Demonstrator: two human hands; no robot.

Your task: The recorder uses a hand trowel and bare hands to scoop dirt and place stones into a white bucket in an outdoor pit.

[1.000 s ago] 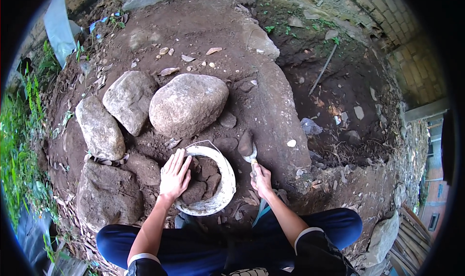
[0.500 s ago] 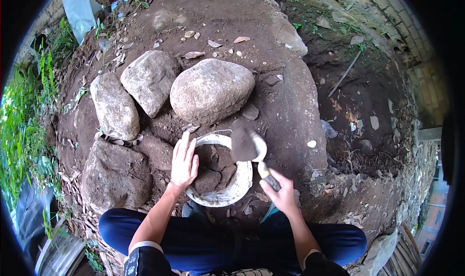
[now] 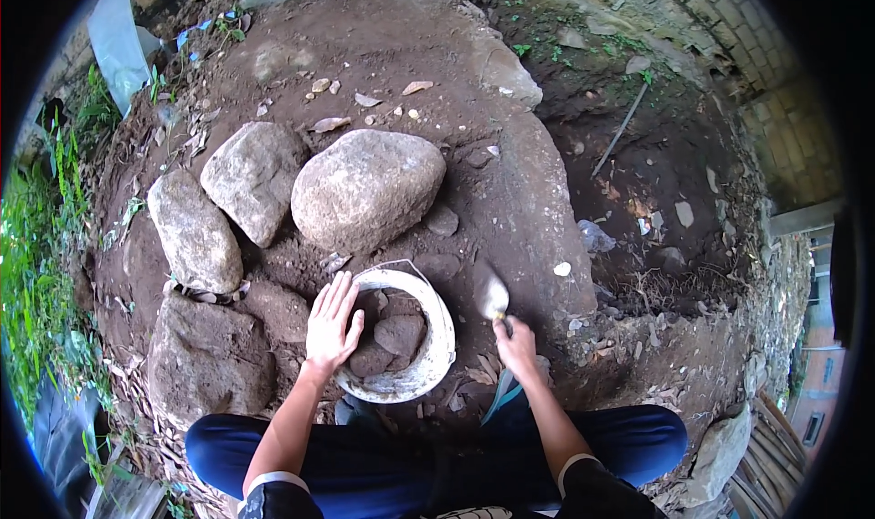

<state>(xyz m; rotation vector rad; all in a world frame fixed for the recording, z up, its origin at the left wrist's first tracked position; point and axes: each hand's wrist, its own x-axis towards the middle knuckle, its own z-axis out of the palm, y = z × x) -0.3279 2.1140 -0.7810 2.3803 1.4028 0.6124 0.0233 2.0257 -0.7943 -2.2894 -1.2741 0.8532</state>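
A white, dirt-smeared bucket (image 3: pixel 441 329) with a thin wire handle stands on the soil before me. Inside it lie brown earth clods (image 3: pixel 399 335). My left hand (image 3: pixel 332 326) rests flat on the bucket's left rim, fingers stretched out. To the right of the bucket, my right hand (image 3: pixel 517 348) grips the handle of a trowel (image 3: pixel 494 295). Its blade is blurred by motion, is partly pale metal, and hangs over or against the ground; I cannot tell which.
Beyond the bucket sit a large rounded stone (image 3: pixel 368 189) and an angular stone (image 3: pixel 254 180). A long stone (image 3: pixel 193 231) and a broad, soil-covered rock (image 3: pixel 208 359) flank the left. A low ledge (image 3: pixel 544 186) borders a dug-out hollow (image 3: pixel 656 191) on the right.
The trowel, heaped with dark soil over the bucket's right rim before, has moved right and down beside the bucket. More clods show in the bucket. My left hand stays on the rim.
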